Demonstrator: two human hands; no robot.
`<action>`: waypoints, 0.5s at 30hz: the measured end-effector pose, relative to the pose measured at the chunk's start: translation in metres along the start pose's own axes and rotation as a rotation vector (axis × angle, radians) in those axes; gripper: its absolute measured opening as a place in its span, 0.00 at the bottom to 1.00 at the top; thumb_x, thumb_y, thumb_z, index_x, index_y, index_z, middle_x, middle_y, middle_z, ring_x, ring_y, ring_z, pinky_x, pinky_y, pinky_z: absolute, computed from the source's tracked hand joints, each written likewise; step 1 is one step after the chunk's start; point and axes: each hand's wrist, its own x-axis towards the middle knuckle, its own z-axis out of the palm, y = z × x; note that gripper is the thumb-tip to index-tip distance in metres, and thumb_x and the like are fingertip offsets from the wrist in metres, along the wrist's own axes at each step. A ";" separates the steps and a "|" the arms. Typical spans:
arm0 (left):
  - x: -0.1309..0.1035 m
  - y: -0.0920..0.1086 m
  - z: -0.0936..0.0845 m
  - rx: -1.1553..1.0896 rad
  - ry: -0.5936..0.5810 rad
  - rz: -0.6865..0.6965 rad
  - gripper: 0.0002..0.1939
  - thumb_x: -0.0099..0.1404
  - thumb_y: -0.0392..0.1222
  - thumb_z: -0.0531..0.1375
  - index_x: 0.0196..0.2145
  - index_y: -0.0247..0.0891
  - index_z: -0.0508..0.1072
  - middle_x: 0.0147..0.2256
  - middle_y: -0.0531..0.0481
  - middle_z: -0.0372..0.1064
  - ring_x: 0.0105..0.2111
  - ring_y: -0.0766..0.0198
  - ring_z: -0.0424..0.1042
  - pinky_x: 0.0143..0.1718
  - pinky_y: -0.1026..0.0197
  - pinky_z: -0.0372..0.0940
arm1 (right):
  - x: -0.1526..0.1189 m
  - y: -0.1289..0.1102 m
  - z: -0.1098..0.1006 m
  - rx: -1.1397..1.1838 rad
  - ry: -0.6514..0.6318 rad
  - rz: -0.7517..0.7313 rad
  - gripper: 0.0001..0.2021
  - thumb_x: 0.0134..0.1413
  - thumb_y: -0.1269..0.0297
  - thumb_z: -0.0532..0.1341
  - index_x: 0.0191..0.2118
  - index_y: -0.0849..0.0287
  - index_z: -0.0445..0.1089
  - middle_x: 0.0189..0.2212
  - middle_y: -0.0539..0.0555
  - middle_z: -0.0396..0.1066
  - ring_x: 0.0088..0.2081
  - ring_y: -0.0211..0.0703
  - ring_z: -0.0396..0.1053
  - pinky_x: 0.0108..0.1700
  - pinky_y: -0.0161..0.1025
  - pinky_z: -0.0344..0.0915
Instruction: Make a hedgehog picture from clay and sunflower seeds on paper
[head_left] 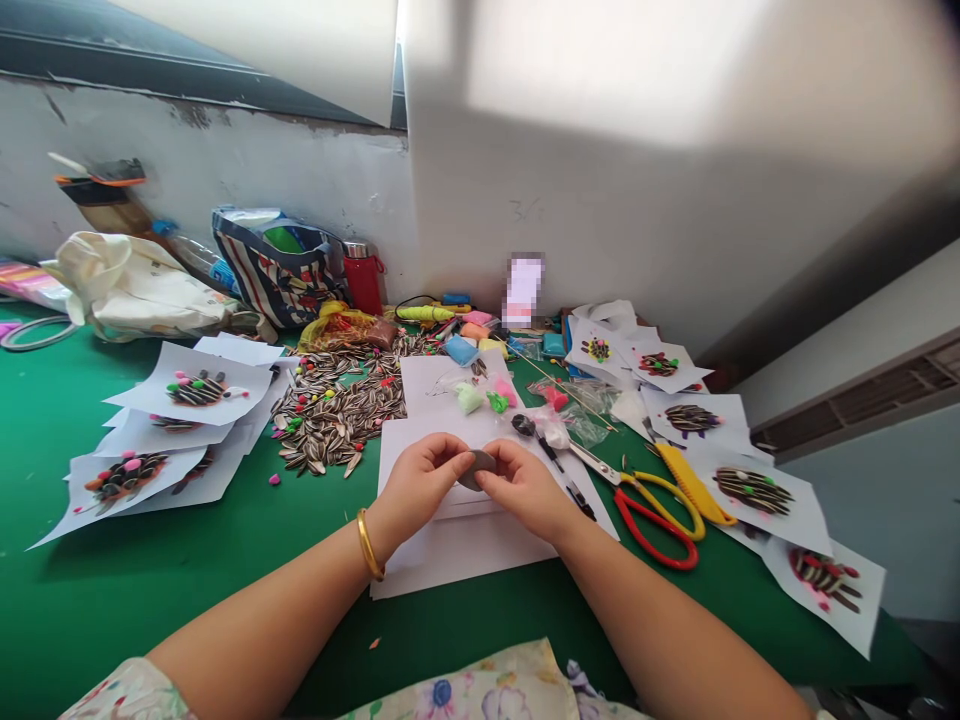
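Between my two hands I hold a flattened piece of dark grey clay [477,470] above white paper [420,560]. The thumb and fingers of my left hand [424,488] pinch its left side. On its right side, the fingers of my right hand [529,492] press against it. Just beyond my hands lie lumps of pale green clay [469,398], bright green clay [497,402] and pink clay [505,390]. A black pen [574,490] and a dark clay ball [523,425] rest close to my right hand.
Sunflower seeds [337,410] are heaped at the left. Red-and-yellow scissors [660,505] and a yellow utility knife [694,485] lie at the right. Sheets with seed-and-clay figures [199,390] are stacked on both sides. A striped bag [277,275] and a red bottle [364,280] stand at the back.
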 end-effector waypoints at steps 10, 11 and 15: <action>-0.002 -0.001 0.000 0.061 -0.013 0.033 0.12 0.61 0.48 0.62 0.34 0.36 0.73 0.32 0.49 0.71 0.34 0.62 0.70 0.36 0.60 0.67 | 0.000 -0.008 -0.001 -0.066 0.050 -0.016 0.06 0.51 0.62 0.61 0.32 0.58 0.68 0.30 0.49 0.68 0.34 0.40 0.63 0.38 0.39 0.60; -0.002 0.000 0.000 0.068 -0.004 0.035 0.12 0.61 0.48 0.63 0.37 0.36 0.73 0.33 0.49 0.71 0.34 0.62 0.70 0.36 0.60 0.67 | 0.000 -0.008 -0.001 -0.063 0.058 -0.021 0.06 0.51 0.62 0.60 0.33 0.58 0.68 0.30 0.49 0.68 0.34 0.40 0.64 0.38 0.39 0.60; -0.003 0.002 0.000 0.110 -0.013 0.065 0.12 0.59 0.46 0.64 0.38 0.37 0.73 0.35 0.48 0.71 0.35 0.62 0.70 0.37 0.59 0.67 | -0.001 -0.009 0.000 -0.123 0.057 -0.038 0.04 0.52 0.63 0.60 0.32 0.58 0.69 0.29 0.49 0.70 0.33 0.40 0.64 0.36 0.37 0.60</action>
